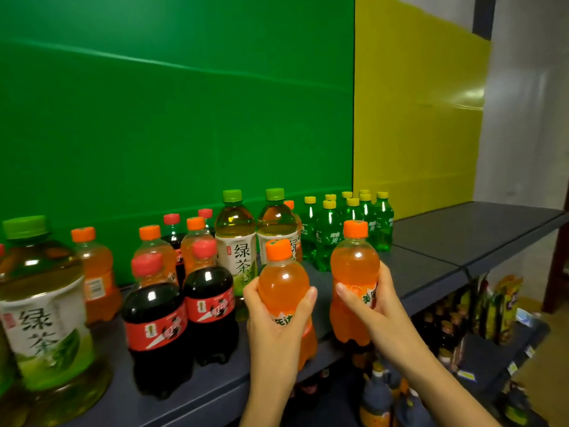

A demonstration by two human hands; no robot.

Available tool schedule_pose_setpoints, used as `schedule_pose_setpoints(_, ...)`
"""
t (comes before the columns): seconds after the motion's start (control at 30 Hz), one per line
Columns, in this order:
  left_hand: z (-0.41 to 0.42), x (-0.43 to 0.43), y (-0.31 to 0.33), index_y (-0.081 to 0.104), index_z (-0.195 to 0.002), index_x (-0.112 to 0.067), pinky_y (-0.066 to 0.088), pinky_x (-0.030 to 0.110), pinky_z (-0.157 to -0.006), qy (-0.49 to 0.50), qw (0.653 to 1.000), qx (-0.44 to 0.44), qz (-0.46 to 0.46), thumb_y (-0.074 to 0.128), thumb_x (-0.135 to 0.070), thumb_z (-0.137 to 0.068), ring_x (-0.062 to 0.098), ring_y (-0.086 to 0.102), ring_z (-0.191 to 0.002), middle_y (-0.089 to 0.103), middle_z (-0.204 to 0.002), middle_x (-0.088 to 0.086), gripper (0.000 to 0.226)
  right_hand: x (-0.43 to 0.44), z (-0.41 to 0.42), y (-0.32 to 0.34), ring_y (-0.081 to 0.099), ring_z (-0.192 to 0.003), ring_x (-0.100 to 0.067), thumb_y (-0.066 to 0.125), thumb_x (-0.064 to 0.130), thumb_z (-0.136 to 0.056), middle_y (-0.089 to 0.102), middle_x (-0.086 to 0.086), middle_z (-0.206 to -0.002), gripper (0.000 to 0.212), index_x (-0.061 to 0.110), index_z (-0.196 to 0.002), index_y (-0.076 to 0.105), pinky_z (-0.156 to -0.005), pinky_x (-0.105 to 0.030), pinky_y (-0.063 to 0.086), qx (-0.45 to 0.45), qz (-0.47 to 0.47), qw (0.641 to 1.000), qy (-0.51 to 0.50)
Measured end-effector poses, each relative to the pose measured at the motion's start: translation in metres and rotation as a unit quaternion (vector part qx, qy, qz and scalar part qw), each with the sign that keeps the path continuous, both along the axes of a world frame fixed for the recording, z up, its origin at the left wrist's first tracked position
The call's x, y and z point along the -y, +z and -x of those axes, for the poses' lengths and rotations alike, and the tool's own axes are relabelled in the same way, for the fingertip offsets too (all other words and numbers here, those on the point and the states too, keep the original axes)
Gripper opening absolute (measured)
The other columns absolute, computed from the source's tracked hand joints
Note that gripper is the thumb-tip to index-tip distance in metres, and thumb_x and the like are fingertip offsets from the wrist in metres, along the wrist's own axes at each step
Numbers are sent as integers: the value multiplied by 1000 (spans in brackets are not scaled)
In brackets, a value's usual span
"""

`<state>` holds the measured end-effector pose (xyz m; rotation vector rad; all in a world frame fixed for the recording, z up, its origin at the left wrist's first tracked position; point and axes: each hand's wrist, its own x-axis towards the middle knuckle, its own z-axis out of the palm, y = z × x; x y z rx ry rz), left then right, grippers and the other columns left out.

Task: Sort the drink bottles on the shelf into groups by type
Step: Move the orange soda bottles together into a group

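Observation:
My left hand (274,315) grips an orange soda bottle (283,278) around its label, near the shelf's front edge. My right hand (369,300) grips a second orange soda bottle (354,263) just to the right. Both bottles are upright. Behind them stand two green tea bottles (235,238) and a cluster of small green soda bottles (348,229) with yellow caps. Left of my hands stand two cola bottles (154,322) with red caps, and behind them more orange soda bottles (95,269). A large green tea bottle (43,303) is at the far left.
The dark grey shelf (455,241) stretches bare to the right of the green sodas. A green and yellow panel (415,118) backs it. Lower shelves (492,343) at the bottom right hold dark sauce bottles and packets.

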<state>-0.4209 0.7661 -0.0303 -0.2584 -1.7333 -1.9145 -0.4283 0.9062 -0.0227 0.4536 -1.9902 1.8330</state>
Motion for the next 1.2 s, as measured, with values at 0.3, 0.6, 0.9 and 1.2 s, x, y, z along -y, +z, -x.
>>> schedule_pose_setpoints(0.3,27,-34,-4,48,-104,-36,45,4,-68,84,996,0,-2,80,-42,-53,-9,61,-86,64,-93,-26,60,-6,120,-7,54,-106,2,59,22,-88,52,11,-118,58,29,-131,22,-87,-13,45,-7,-51,992,114)
schedule_pose_setpoints(0.6,46,-71,-7,45,-106,-35,43,2,-68,163,986,3,26,76,-48,-51,-12,57,-93,64,-98,-17,65,13,182,-3,52,-98,-4,62,26,-86,49,-1,-120,75,12,-140,11,-82,-13,43,-5,-133,976,173)
schedule_pose_setpoints(0.9,83,-92,-17,35,-112,-43,45,12,-88,242,963,-4,118,64,-68,-50,-1,54,-107,53,-116,-18,72,-12,192,19,56,-105,-4,56,18,-91,55,12,-115,35,36,-115,39,-96,-23,41,15,-118,958,263)
schedule_pose_setpoints(1.2,136,-108,-17,32,-129,-17,45,31,-93,299,941,7,158,41,-89,-50,15,52,-111,50,-122,2,108,-52,155,77,55,-97,14,53,14,-91,60,6,-113,20,23,-109,57,-83,-2,41,-149,-57,960,229)
